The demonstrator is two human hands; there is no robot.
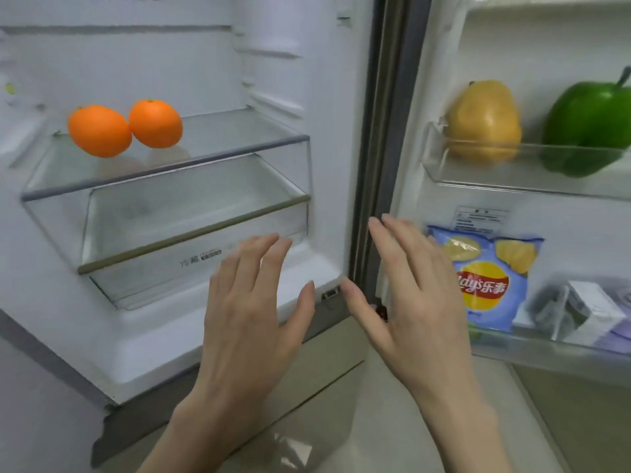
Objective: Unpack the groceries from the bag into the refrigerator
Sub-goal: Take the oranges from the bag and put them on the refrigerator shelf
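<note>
Two round orange tangerines (124, 128) sit touching on the glass refrigerator shelf (164, 172); a blue crinkly bag of potato chips (488, 281) stands in the lower clear door bin (546, 349), a yellow pear (485, 121) and a glossy green bell pepper (587, 128) above. The chips probably crush easily, so lift by the top seam. The left hand (249, 312) and right hand (413, 302) hover spread, holding nothing. No grocery bag shows.
</note>
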